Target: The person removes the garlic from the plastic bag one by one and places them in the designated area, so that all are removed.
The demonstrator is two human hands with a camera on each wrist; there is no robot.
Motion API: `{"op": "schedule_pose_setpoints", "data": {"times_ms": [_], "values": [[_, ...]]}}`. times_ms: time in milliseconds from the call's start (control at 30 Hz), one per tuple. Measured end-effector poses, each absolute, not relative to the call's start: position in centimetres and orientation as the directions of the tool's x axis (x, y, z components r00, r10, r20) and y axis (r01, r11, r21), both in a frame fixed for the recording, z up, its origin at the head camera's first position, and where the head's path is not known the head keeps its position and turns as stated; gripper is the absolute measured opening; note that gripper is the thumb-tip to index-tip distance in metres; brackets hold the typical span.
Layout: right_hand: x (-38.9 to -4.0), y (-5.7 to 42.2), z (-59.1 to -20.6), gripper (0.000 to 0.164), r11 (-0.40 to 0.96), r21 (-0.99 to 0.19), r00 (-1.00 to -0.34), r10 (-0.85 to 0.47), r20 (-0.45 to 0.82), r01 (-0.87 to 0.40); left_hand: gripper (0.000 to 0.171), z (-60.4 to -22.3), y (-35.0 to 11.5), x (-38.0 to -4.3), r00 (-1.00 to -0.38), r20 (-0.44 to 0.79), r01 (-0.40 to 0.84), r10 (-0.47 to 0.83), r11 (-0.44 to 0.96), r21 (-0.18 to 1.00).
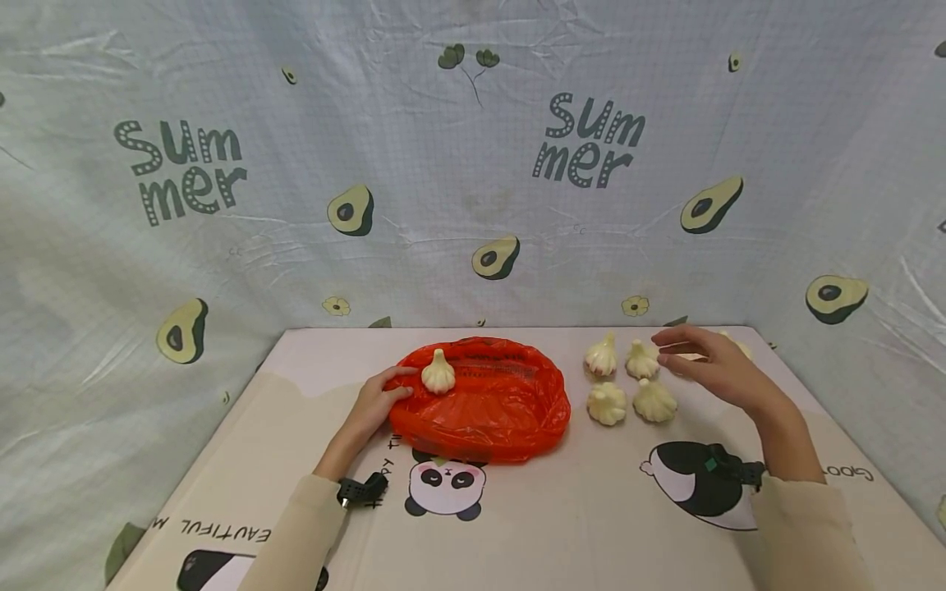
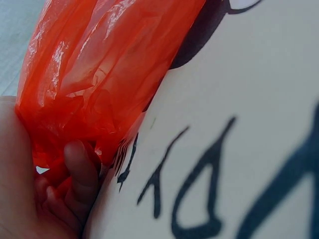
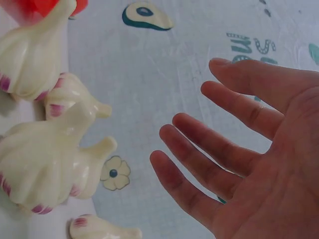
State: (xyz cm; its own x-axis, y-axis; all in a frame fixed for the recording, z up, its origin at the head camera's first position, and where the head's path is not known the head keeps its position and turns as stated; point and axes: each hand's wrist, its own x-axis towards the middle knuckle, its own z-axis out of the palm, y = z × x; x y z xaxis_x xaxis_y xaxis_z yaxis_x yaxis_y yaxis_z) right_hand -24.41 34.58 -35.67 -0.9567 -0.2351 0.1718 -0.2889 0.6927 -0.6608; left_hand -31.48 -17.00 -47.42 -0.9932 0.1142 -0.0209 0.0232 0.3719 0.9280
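A red plastic bag lies spread on the table with its mouth facing up. One garlic bulb sits inside it near the left rim. My left hand grips the bag's left edge, and thin red plastic gathers between thumb and fingers in the left wrist view. To the right of the bag stand several garlic bulbs, white with purple marks at the base. Over the rear ones hovers my right hand, its fingers spread and nothing in the palm; it partly hides bulbs behind it.
The pale table cover carries printed pandas and lettering. A patterned curtain with avocados closes off the back and both sides. Each wrist wears a dark strap.
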Motion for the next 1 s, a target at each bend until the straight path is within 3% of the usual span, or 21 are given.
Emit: {"op": "schedule_pose_setpoints", "data": {"times_ms": [1000], "values": [[-23.9,31.5,-34.7,0.036,0.657,-0.651,-0.923,-0.239,0.300,-0.381,0.043,-47.5,-17.1,-31.5,-0.992,0.004,0.047,0.122,0.352,0.935]]}}
